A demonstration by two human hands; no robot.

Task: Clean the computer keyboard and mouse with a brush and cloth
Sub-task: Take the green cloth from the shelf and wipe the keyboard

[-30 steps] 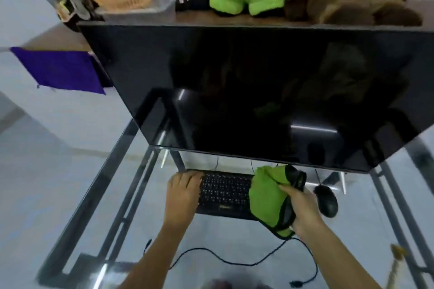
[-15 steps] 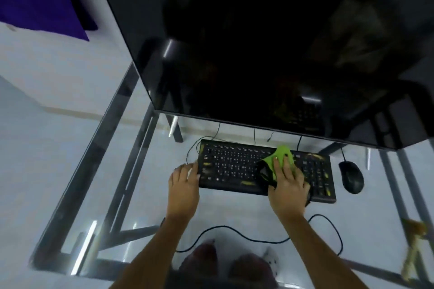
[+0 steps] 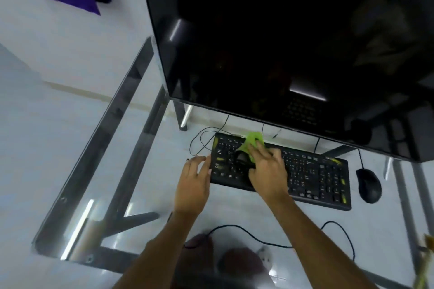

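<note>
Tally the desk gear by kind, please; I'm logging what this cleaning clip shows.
Keyboard: 1
Mouse: 1
Green cloth: 1
Monitor: 1
Brush: 0 in view
Total: 4

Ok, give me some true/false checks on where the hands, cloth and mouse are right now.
1. The right hand presses the cloth on the keyboard. True.
2. The left hand holds a brush. False: it holds nothing and sits at the keyboard's left end.
3. The mouse lies right of the keyboard. True.
4. The cloth covers the mouse. False: the mouse is bare.
</note>
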